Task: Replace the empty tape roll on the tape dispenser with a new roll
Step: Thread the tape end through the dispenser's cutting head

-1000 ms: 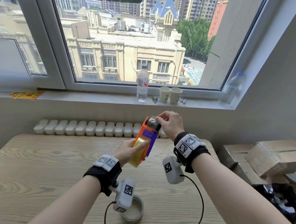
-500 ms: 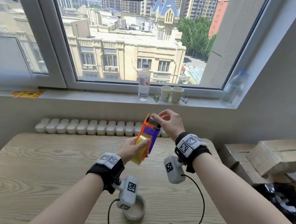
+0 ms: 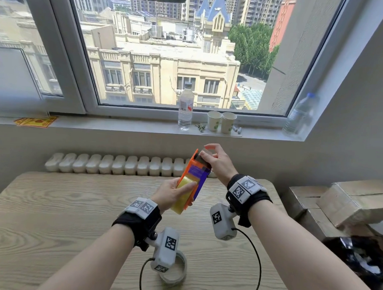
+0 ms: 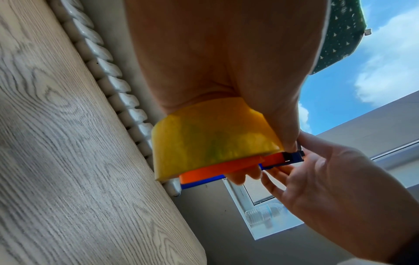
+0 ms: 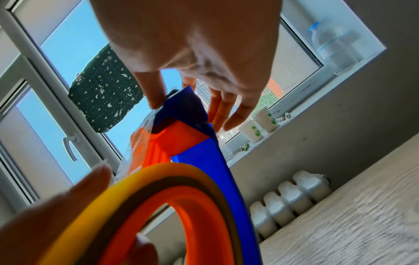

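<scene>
We held the orange-and-blue plastic tape dispenser point(image 3: 194, 177) above the wooden desk point(image 3: 50, 204), our left hand point(image 3: 172, 193) wrapped round its yellow tape roll point(image 3: 183, 196). Our right hand point(image 3: 216, 161) pinched the dispenser's top end. It looked light and rigid, the film sticky; best gripped by the frame.

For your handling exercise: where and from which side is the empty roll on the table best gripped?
Grip the empty roll by its thin wall, from above: it lies flat with the hole upward, so one finger inside and the thumb outside should pinch it.

Yellow roll point(image 3: 185, 190) on tilted dispenser point(image 3: 196, 175), seemingly seated
</scene>
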Tool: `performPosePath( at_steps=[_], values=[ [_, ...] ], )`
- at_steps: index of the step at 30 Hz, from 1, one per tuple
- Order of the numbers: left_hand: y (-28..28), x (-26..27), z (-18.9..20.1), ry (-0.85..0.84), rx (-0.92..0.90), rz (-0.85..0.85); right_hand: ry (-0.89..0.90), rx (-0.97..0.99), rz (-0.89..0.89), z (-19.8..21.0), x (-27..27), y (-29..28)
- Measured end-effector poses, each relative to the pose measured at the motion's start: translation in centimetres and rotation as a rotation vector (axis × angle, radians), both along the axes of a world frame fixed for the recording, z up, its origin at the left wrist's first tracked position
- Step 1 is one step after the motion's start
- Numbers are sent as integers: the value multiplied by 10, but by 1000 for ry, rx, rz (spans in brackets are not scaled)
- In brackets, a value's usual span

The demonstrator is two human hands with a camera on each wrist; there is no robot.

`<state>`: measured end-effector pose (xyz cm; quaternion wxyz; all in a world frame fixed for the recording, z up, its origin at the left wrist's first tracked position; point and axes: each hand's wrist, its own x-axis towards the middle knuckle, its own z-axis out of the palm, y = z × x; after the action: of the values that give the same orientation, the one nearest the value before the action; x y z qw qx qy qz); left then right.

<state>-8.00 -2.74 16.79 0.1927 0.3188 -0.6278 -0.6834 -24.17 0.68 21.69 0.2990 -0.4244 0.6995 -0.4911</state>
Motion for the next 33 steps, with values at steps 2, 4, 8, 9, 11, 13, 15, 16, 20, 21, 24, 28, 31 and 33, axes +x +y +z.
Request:
performPosePath(
  at_steps=[2, 4, 8, 9, 11, 13, 15, 16, 20, 21, 24, 28, 31, 33],
  values=[
    [2, 0, -1, -9, 3, -3, -37, 7, 12, 1, -1, 2],
    [3, 2, -3, -12, 8, -6, -79, 26, 27, 0, -2, 3],
    [6, 5, -5, -28, 9, -7, -88, 54, 38, -6, -3, 6],
    [6, 5, -4, -26, 11, -5, -110, 44, 25, -6, -3, 8],
    [4, 5, -3, -18, 9, 4, -189, 22, -11, -11, -4, 10],
    [2, 5, 0, -15, 7, 29, -236, -1, -53, -15, -6, 14],
    [0, 4, 3, -6, 4, 70, -243, -16, -75, -19, -6, 18],
    [-1, 3, 5, -3, -5, 88, -241, -6, -61, -20, -6, 21],
    [-5, 0, 16, 31, 15, 105, -237, 87, 125, -24, 1, 28],
    [-5, -1, 18, 38, 30, 95, -214, 96, 158, -25, 4, 30],
    [-5, -3, 24, 42, 66, 62, -111, 73, 175, -31, 8, 34],
    [-5, -4, 29, 17, 76, 62, -25, 32, 98, -36, 7, 35],
    [-2, -5, 31, 26, 108, 50, -18, 17, 49, -37, 7, 36],
    [-1, -5, 31, 23, 121, 51, -23, 14, 30, -37, 8, 38]
  ],
)
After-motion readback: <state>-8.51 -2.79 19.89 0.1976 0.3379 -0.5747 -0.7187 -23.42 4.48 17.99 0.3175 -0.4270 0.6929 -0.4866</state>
